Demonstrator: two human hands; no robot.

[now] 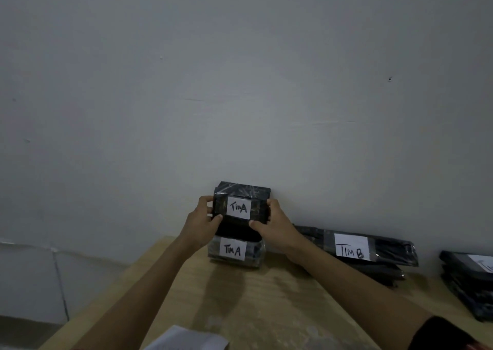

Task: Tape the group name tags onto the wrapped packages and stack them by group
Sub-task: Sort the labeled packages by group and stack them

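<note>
A plain pale wall [240, 83] fills most of my view, and below it a light wooden table [266, 304] runs up against it. From my end I see both hands raised at the wall-side edge of the table, gripping one black wrapped package [240, 189] between them. The left hand [202, 221] curls around its left end with the thumb on the front face, and the right hand [277, 224] clamps its right end the same way. A white tag [238, 207] reading "Tim A" faces me on that package. Right under it sits a pile of dark packages [256, 253], the lowest carrying its own "Tim A" tag [232, 250]. I cannot tell whether the held package already rests on the pile or hangs just above it. To the right, apart from this pile, lies a flatter stack [386, 253] with a "TIM B" tag [351, 248] on top. At the far right edge a third stack [464, 283] is cut off, its label [485, 264] only partly in view. White paper [186, 339] lies at the near edge of the table.
</note>
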